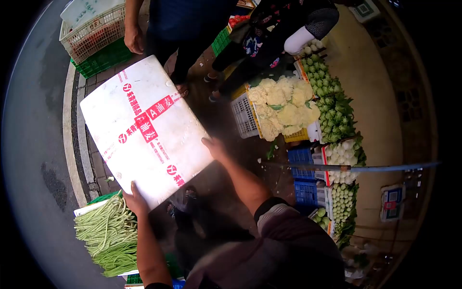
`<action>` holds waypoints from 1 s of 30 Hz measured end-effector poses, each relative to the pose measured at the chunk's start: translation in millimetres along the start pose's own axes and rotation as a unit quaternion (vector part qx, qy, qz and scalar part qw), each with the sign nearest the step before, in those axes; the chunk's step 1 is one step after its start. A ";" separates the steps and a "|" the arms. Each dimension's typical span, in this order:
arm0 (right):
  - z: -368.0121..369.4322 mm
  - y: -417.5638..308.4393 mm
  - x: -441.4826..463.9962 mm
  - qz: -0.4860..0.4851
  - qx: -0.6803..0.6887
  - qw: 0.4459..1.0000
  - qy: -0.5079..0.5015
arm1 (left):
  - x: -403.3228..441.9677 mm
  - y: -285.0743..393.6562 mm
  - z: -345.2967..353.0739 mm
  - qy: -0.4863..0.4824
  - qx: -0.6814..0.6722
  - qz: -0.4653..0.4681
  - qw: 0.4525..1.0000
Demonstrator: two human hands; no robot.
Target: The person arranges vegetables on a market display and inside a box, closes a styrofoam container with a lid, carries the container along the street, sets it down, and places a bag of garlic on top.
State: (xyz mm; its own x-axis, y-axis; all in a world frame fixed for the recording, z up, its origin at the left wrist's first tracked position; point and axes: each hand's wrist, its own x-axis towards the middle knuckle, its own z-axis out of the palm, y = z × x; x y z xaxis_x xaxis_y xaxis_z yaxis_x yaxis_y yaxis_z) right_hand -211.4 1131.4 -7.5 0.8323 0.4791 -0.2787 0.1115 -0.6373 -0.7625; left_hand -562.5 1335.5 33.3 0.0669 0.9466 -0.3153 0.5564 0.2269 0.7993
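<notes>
A large white foam box (159,159) with red printing and crossed red tape is held up in front of me, tilted in the head view. My left hand (136,200) grips its near left edge, the thumb on the top face and the other fingers out of sight. On the right edge my right hand (215,148) is closed round the side, its fingers partly hidden. Just beyond the box's far end hangs another person's hand (134,39), apart from it. Long green beans (108,229) lie below my left hand.
Two people stand ahead, one in dark blue (190,19), one with a white sleeve (298,41). Cauliflower (284,106) and green vegetables (332,106) line the right side, with blue crates (303,192) and a horizontal pole (365,168). Stacked crates (94,31) stand far left by the kerb (72,139).
</notes>
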 end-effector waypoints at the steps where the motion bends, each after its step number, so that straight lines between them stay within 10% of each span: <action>1: 0.4 0.7 -3.5 0.007 0.056 0.998 -0.013 | -4.9 5.7 -3.5 -0.001 0.007 -0.006 1.000; 12: -4.8 16.0 16.1 0.042 0.112 0.991 -0.061 | -5.5 39.3 -35.3 -0.023 0.052 -0.138 0.989; 20: -7.0 -5.1 13.0 0.072 0.007 0.995 -0.063 | 23.9 -60.8 -62.5 0.081 -0.017 -0.143 0.986; 30: -7.7 -5.2 14.4 0.084 -0.017 0.993 -0.079 | 110.5 -237.0 -161.9 0.102 0.368 -0.121 0.916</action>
State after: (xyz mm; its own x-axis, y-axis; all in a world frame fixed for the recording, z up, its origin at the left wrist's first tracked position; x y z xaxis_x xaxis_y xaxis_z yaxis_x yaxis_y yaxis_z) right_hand -195.8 1137.0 -3.1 0.7449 0.4516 -0.4911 -0.0018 -0.7347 -0.6783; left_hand -821.0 1423.4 -108.2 -0.2473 0.9287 -0.2762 0.9472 0.2918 0.1330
